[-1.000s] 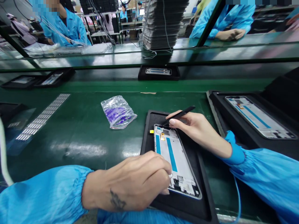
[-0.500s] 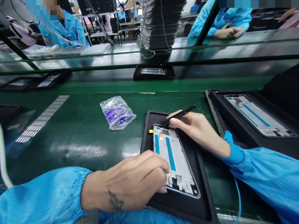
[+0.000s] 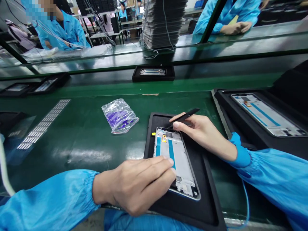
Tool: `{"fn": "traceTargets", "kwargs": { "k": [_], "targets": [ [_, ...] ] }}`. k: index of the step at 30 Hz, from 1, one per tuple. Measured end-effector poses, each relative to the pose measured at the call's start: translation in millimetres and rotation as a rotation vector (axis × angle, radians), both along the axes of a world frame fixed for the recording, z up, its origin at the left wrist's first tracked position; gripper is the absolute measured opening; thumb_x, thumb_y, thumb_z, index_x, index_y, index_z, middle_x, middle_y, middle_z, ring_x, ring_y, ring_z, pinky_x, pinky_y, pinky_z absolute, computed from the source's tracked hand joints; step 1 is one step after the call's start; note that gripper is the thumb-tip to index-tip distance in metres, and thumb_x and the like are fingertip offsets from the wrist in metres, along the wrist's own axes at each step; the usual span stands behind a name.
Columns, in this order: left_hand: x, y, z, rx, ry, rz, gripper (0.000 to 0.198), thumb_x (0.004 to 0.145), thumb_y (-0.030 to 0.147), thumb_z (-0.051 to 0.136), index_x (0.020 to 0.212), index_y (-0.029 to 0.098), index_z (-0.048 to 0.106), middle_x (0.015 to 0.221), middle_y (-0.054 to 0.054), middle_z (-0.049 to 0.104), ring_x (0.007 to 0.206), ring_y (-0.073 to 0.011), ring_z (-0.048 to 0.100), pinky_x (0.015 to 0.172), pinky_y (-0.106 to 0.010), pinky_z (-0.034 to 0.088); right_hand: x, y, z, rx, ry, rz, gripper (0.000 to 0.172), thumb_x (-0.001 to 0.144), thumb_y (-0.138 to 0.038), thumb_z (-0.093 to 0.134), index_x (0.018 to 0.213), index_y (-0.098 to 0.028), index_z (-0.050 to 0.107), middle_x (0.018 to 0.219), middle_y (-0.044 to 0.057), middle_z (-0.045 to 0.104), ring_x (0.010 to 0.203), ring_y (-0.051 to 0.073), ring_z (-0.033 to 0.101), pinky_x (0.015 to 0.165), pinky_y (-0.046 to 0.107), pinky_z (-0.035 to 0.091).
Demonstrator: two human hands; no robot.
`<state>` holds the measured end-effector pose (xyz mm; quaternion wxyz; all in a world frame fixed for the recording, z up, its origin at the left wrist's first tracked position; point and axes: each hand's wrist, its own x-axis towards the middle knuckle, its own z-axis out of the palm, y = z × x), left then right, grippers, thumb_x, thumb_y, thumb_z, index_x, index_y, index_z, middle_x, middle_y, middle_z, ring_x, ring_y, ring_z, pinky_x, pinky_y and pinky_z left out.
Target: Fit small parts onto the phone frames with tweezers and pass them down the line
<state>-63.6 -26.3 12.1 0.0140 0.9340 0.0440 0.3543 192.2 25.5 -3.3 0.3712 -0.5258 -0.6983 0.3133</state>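
A silver phone frame (image 3: pixel 184 160) with blue strips and a small orange flex piece lies tilted in a black tray (image 3: pixel 204 179). Over its lower left part is my left hand (image 3: pixel 141 183), fingers bent and pressed together; whether anything is between the fingertips is hidden. My right hand (image 3: pixel 199 131) grips a black pen-like tool (image 3: pixel 186 115) between thumb and fingers, its tip at the top edge of the frame. A yellow tab (image 3: pixel 153 134) sticks out at the frame's upper left.
A clear bag with purple contents (image 3: pixel 120 116) lies left of the tray. Farther left is a strip of white labels (image 3: pixel 43 125). Another phone frame (image 3: pixel 267 115) sits in a black tray at right. A tray (image 3: pixel 154 78) stands on the conveyor behind; people in blue are beyond.
My left hand has turned, its fingers now higher over the frame and straighter. The phone frame has shifted slightly left and up in view. My right hand still holds the black tool near the top edge.
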Motion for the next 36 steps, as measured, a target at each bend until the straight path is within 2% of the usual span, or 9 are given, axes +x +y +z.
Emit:
{"fn": "traceTargets", "kwargs": {
  "k": [3, 6, 9, 16, 26, 31, 36],
  "targets": [
    [-0.7, -1.0, 3.7, 0.022, -0.012, 0.010, 0.035, 0.102, 0.011, 0.035, 0.102, -0.002, 0.067, 0.103, -0.020, 0.075, 0.108, -0.0261, 0.072, 0.099, -0.031, 0.058, -1.0, -0.8, 1.0, -0.056, 0.042, -0.003, 0.029, 0.086, -0.047, 0.066, 0.097, -0.022, 0.075, 0.091, 0.003, 0.078, 0.082, 0.024, 0.073, 0.075, 0.036, 0.059],
    [0.4, -2.5, 7.3, 0.059, -0.015, 0.034, 0.029, 0.099, 0.012, 0.043, 0.100, -0.001, 0.069, 0.100, -0.018, 0.076, 0.103, -0.0242, 0.073, 0.098, -0.029, 0.058, -0.9, -1.3, 0.6, -0.066, 0.063, 0.002, 0.028, 0.085, -0.048, 0.067, 0.094, -0.022, 0.075, 0.085, 0.002, 0.077, 0.078, 0.023, 0.073, 0.072, 0.035, 0.059],
    [0.5, -5.1, 10.7, 0.073, 0.017, 0.068, 0.025, 0.097, 0.014, 0.048, 0.101, 0.001, 0.070, 0.101, -0.016, 0.076, 0.102, -0.0229, 0.073, 0.098, -0.028, 0.058, -0.5, -2.3, -0.3, -0.012, 0.023, 0.009, 0.027, 0.086, -0.047, 0.067, 0.095, -0.023, 0.075, 0.088, 0.003, 0.077, 0.082, 0.024, 0.073, 0.076, 0.037, 0.059],
    [-2.1, -9.6, 15.9, 0.045, 0.109, 0.083, 0.034, 0.103, 0.015, 0.038, 0.109, 0.002, 0.069, 0.109, -0.015, 0.076, 0.105, -0.0228, 0.073, 0.098, -0.029, 0.058, -4.5, -5.9, 1.1, 0.079, -0.073, 0.011, 0.023, 0.090, -0.040, 0.063, 0.098, -0.023, 0.076, 0.100, 0.002, 0.078, 0.089, 0.023, 0.073, 0.079, 0.036, 0.058],
    [-0.8, -10.8, 15.3, 0.047, 0.119, 0.097, 0.032, 0.104, 0.016, 0.039, 0.109, 0.003, 0.068, 0.109, -0.015, 0.076, 0.105, -0.0231, 0.073, 0.098, -0.031, 0.059, -5.9, -7.8, 4.2, 0.115, -0.094, -0.001, 0.024, 0.090, -0.040, 0.062, 0.096, -0.021, 0.075, 0.099, 0.004, 0.077, 0.088, 0.023, 0.072, 0.069, 0.033, 0.058],
    [0.7, -9.9, 12.1, 0.048, 0.094, 0.078, 0.032, 0.103, 0.015, 0.040, 0.107, 0.001, 0.068, 0.105, -0.016, 0.076, 0.104, -0.0248, 0.074, 0.095, -0.031, 0.060, -4.8, -6.1, 3.1, 0.123, -0.148, 0.029, 0.024, 0.090, -0.041, 0.061, 0.093, -0.022, 0.075, 0.099, 0.004, 0.077, 0.090, 0.024, 0.073, 0.078, 0.037, 0.058],
    [2.7, -10.1, 7.9, 0.043, 0.054, 0.078, 0.029, 0.101, 0.014, 0.043, 0.104, 0.001, 0.069, 0.103, -0.016, 0.076, 0.104, -0.0246, 0.073, 0.095, -0.030, 0.060, -5.7, -4.9, 1.4, 0.132, -0.146, 0.027, 0.024, 0.091, -0.040, 0.060, 0.094, -0.022, 0.075, 0.100, 0.005, 0.077, 0.091, 0.024, 0.073, 0.079, 0.037, 0.058]
  ]
}}
